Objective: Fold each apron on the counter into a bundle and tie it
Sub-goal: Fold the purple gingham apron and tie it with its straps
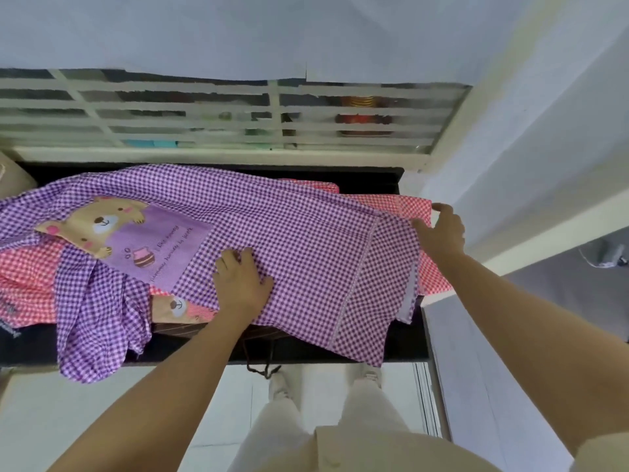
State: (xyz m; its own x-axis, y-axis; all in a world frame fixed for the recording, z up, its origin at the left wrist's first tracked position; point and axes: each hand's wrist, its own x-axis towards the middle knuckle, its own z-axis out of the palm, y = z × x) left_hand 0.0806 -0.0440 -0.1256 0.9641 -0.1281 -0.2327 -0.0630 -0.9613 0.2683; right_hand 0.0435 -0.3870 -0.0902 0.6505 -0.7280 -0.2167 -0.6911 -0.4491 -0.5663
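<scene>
A purple checked apron (pixel 299 233) with a bear picture on its pocket lies spread across the black counter (pixel 391 345), its lower hem hanging over the front edge. Beneath it lies a red checked apron (pixel 435 274), showing at the right end and at the left. My left hand (pixel 243 284) presses flat on the middle of the purple apron, fingers straight. At the right end my right hand (pixel 442 233) pinches the purple apron's edge, over the red cloth.
A louvred window (pixel 238 114) with white bars runs behind the counter. White walls close in on the right (pixel 510 352). A dark cord (pixel 262 369) hangs from the counter front above the white tiled floor and my legs.
</scene>
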